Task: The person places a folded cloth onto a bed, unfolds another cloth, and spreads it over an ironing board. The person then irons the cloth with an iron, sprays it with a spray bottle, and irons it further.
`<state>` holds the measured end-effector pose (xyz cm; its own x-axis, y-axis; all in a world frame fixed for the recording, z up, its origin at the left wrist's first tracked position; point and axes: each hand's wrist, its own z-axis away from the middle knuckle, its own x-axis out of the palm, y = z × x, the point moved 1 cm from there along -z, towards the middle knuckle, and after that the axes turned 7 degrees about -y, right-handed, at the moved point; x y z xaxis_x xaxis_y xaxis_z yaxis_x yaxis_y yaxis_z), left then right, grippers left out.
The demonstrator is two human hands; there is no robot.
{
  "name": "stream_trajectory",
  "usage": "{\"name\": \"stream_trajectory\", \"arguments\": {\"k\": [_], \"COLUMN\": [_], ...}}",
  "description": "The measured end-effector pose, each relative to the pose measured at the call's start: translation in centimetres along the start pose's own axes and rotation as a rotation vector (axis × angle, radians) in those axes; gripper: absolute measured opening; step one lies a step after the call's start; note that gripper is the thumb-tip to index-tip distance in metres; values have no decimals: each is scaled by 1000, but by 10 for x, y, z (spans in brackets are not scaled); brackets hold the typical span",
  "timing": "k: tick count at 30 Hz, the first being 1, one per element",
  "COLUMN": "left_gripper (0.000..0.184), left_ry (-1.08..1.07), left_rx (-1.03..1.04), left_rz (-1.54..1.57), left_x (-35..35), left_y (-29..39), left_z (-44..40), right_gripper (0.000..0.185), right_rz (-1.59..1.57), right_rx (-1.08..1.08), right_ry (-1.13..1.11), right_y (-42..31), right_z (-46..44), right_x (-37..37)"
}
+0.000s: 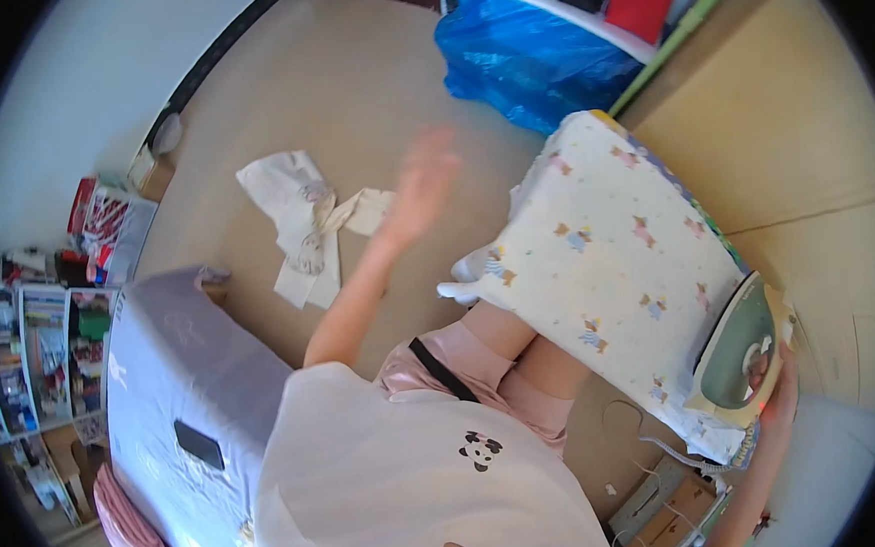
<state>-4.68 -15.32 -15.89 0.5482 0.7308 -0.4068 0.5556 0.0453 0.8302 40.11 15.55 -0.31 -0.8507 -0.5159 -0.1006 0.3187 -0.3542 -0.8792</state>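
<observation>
My right hand [777,388] is closed around the handle of a green and cream iron [733,351], at the near right end of a padded ironing surface. Its white cover [606,243] is printed with small dogs in coloured clothes. A grey cord [684,456] runs below this end. My left hand [426,184] is raised over the floor, blurred by motion, its fingers seeming stretched out and nothing visible in them. Beneath and left of it, a white garment [293,207] with a printed figure and a cream strip of cloth [359,213] lie on the floor.
To the left is a bed with a lilac cover [202,358], holding a black phone [199,445]. A blue plastic bag [524,53] hangs under a white shelf at the back. Drawers [672,505] stand at lower right; shelves [46,348] line the far left.
</observation>
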Motion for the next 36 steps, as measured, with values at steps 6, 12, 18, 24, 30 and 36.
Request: {"name": "stream_trajectory", "arguments": {"k": [6,12,18,24,30,36], "left_gripper": [47,54,46,32,31,57], "left_ry": [359,-154,-170,-104,25,-270], "left_rx": [-893,-1010,-1154,-977,-886,-398], "left_rz": [-346,-564,-521,-568,-169,9], "left_x": [-65,-8,13,1,-71,-95], "left_y": [-198,-227,-268,-246,-101,96], "left_z": [204,288,307,291,198,97], "right_gripper": [25,31,42,47,24,72], "right_rz": [-23,207,221,239,179,777], "right_rx": [64,86,61,-245,-888,-767], "right_ry": [-133,-341,-344,46,-206,-784], "right_y": [-29,-14,-24,-5,37,49], "right_z": [2,-19,-7,29,119,120], "right_x": [88,135,134,87,85,214]}}
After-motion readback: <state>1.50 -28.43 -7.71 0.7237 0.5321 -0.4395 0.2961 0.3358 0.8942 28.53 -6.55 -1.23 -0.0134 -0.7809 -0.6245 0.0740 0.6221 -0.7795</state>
